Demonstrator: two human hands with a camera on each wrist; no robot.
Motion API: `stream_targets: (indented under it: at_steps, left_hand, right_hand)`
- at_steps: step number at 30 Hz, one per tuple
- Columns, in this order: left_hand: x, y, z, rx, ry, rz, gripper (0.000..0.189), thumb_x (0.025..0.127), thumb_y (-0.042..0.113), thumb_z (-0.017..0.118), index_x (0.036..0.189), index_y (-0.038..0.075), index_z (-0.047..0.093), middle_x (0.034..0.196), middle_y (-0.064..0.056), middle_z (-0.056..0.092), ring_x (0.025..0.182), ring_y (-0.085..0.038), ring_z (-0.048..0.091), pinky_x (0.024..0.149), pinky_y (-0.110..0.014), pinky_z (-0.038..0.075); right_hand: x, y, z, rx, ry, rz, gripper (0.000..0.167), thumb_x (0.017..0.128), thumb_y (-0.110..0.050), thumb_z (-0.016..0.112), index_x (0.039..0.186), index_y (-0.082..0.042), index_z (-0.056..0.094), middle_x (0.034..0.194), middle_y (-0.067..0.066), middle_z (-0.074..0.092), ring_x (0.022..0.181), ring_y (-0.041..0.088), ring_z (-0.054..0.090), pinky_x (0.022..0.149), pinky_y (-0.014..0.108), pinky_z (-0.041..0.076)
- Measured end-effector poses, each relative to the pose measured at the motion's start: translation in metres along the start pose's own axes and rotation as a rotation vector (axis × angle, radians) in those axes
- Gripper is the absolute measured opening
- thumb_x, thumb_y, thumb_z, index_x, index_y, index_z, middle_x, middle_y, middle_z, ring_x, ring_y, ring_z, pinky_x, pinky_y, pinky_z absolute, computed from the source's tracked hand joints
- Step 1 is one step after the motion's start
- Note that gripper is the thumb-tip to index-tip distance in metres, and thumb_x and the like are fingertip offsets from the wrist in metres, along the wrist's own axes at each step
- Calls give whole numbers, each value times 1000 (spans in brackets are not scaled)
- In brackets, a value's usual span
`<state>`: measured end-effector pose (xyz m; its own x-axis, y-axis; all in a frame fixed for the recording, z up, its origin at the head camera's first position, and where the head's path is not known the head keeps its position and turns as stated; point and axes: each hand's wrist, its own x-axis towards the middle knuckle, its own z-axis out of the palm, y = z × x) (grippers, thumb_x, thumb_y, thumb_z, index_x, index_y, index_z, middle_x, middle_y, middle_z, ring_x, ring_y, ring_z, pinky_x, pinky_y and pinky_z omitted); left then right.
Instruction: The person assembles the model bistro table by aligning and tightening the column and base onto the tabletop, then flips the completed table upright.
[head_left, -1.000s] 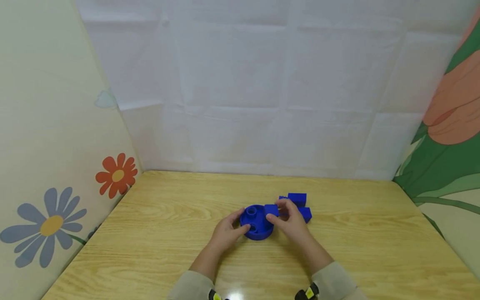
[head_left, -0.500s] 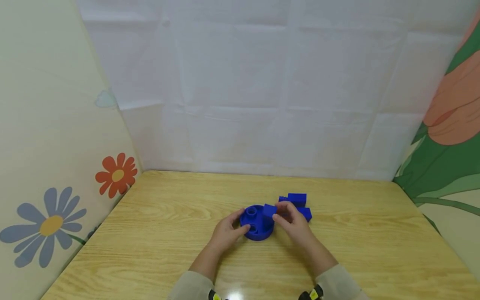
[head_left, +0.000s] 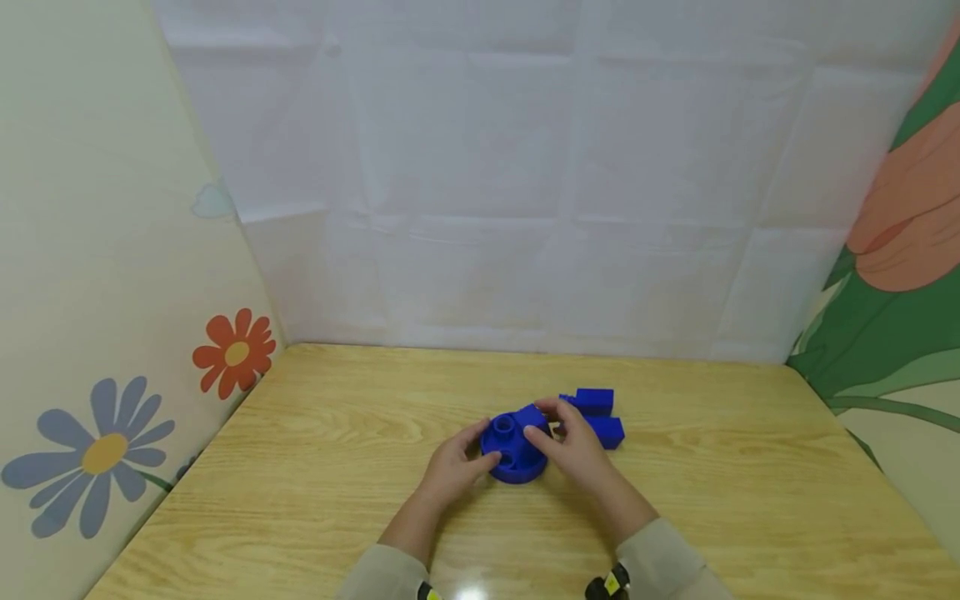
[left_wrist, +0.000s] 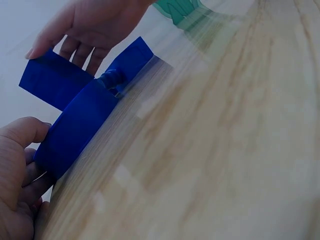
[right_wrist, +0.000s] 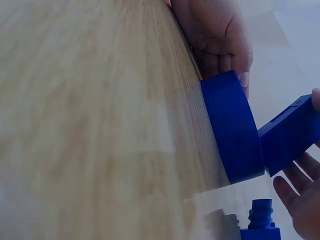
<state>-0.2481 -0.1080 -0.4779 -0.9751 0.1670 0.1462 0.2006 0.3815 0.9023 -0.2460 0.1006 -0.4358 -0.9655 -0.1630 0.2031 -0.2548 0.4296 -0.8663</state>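
A shallow round blue base (head_left: 517, 476) with ring-shaped sockets sits on the table. My left hand (head_left: 453, 468) grips it at its left side, thumb on the rim and fingers round the outside. My right hand (head_left: 576, 446) pinches a blue rectangular block (head_left: 531, 415) between thumb and fingers. In the right wrist view this block (right_wrist: 294, 132) stands tilted at the far-right side of the base (right_wrist: 232, 130). Its lower end is hidden behind the rim in the left wrist view, so I cannot tell how it sits inside.
Two more blue blocks lie just right of the base, one farther back (head_left: 595, 402) and one nearer (head_left: 611, 432). A threaded stub (right_wrist: 260, 212) shows on one piece. Wooden tabletop (head_left: 315, 467) surrounds them, with a white sheet (head_left: 480, 208) hanging behind.
My right hand has shifted slightly left with the block, which has turned and now leans over the base's far-right part. My left hand and the base have hardly moved.
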Motion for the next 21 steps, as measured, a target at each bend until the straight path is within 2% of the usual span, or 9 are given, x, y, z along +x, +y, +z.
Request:
stream_targets:
  at_steps: [3, 6, 13, 18, 21]
  left_hand:
    - [0, 0, 0, -4, 1, -2, 58, 87, 17, 72, 137, -5, 52, 138, -24, 55, 132, -40, 48, 112, -53, 36]
    - [-1, 1, 0, -3, 1, -4, 58, 87, 18, 72, 137, -5, 52, 138, -24, 55, 132, -40, 48, 112, -53, 36]
    - [-1, 2, -1, 10, 1, 4, 58, 87, 18, 72, 137, -5, 52, 138, -25, 55, 132, -40, 49, 112, -53, 36]
    - [-1, 2, -1, 5, 2, 5, 58, 86, 18, 72, 136, -5, 52, 137, -25, 55, 132, -41, 49, 112, -53, 36]
    - [-2, 2, -1, 0, -2, -3, 58, 87, 18, 72, 137, -4, 52, 138, -24, 55, 132, -40, 49, 112, -53, 36]
  right_hand:
    - [2, -1, 1, -10, -12, 12, 48, 93, -30, 68, 134, -8, 55, 133, 12, 60, 126, 31, 53, 108, 51, 42]
    - [5, -1, 2, -10, -17, 32, 51, 93, -31, 68, 136, -8, 54, 134, 12, 61, 127, 30, 54, 108, 50, 42]
    - [10, 2, 1, -19, 47, 41, 43, 93, -28, 68, 129, -7, 58, 117, 8, 67, 112, 25, 59, 93, 41, 48]
    - [11, 5, 0, 2, 43, 30, 39, 94, -23, 65, 128, -6, 59, 120, 10, 66, 111, 26, 59, 93, 42, 47]
    - [12, 4, -1, -5, 23, 32, 41, 94, -25, 66, 130, -8, 58, 123, 10, 63, 105, 24, 58, 87, 37, 48]
